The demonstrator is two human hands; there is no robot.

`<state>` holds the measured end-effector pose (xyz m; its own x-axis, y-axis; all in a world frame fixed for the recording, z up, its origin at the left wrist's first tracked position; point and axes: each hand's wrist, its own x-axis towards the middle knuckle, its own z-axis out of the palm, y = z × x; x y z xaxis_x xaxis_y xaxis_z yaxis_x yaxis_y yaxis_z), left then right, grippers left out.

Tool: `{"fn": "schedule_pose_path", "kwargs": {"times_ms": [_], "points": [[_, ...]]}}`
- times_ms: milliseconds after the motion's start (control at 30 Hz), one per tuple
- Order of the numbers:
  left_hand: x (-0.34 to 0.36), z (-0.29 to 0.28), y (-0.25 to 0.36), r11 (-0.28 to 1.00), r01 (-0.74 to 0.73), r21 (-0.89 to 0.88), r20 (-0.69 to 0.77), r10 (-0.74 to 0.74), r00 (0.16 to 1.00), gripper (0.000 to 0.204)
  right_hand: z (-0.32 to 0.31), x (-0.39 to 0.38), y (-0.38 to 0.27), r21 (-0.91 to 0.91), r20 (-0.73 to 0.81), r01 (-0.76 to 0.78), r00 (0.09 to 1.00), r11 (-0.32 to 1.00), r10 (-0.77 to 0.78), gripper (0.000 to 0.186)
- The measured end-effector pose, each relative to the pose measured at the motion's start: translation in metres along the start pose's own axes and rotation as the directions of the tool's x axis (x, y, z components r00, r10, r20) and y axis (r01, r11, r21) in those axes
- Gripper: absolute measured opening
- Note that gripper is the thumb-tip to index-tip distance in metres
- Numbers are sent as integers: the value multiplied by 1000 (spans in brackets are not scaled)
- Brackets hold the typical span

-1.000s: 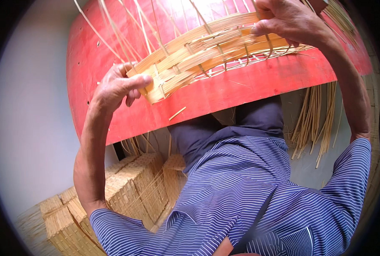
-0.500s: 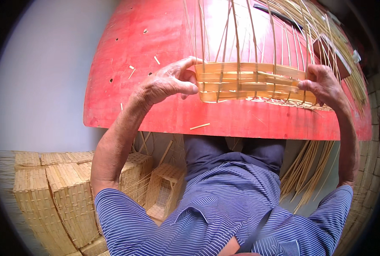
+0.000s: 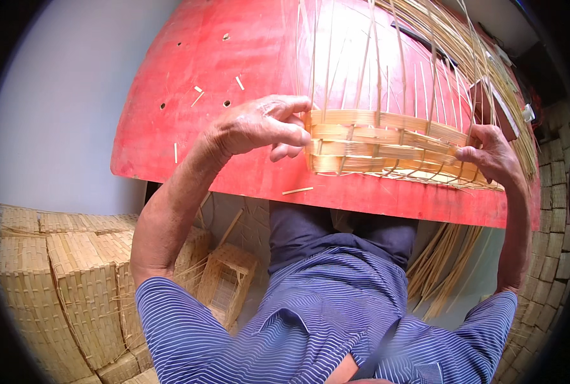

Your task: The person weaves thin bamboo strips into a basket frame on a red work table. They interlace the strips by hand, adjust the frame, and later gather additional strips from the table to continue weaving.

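A partly woven pale bamboo basket [image 3: 387, 137] sits on the red board [image 3: 157, 147], with upright strips rising from its woven bands and a lattice along its lower edge. My left hand [image 3: 269, 128] pinches its left end between thumb and fingers, the other fingers curled. My right hand [image 3: 486, 153] grips the right end, thumb on the near face of the bands. Some fingertips of both hands are hidden by the basket.
A bundle of long strips [image 3: 522, 153] runs along the board's right, beside a dark bar [image 3: 422, 41] and a brown block [image 3: 483, 102]. Finished woven baskets [image 3: 80, 301], an open basket [image 3: 224, 281] and loose strips [image 3: 438, 269] lie below the board. A pale wall [image 3: 61, 109] stands left.
Since a second ago the basket has swung from a slant to nearly level and shifted rightward, both hands moving with it. The view has shifted too, showing more of the board.
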<state>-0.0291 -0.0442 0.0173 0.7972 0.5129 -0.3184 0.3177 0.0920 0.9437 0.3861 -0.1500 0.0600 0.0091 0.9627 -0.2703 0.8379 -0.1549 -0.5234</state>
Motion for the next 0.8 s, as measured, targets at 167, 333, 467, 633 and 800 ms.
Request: {"fn": "schedule_pose_path", "kwargs": {"times_ms": [167, 333, 467, 633, 800], "points": [[-21, 8, -6, 974, 220, 46, 30, -221, 975, 39, 19, -19, -19, -75, 11, 63, 998, 995, -62, 46], [-53, 65, -47, 975, 49, 216, -28, -44, 999, 29, 59, -69, -7, -140, -99, 202, 971, 969, -217, 45], [-62, 98, -90, 888, -3, 459, -243, 128, 962, 36, 92, -88, -8, -193, -151, 190, 964, 963, -221, 38], [-33, 64, -144, 802, -152, 577, -196, 316, 928, 26, 132, -51, 17, -349, -270, 290, 880, 891, -391, 32], [-9, 56, -149, 483, -185, 856, -138, 558, 818, 26, 159, 3, 52, -264, -331, 261, 880, 929, -341, 31]]}}
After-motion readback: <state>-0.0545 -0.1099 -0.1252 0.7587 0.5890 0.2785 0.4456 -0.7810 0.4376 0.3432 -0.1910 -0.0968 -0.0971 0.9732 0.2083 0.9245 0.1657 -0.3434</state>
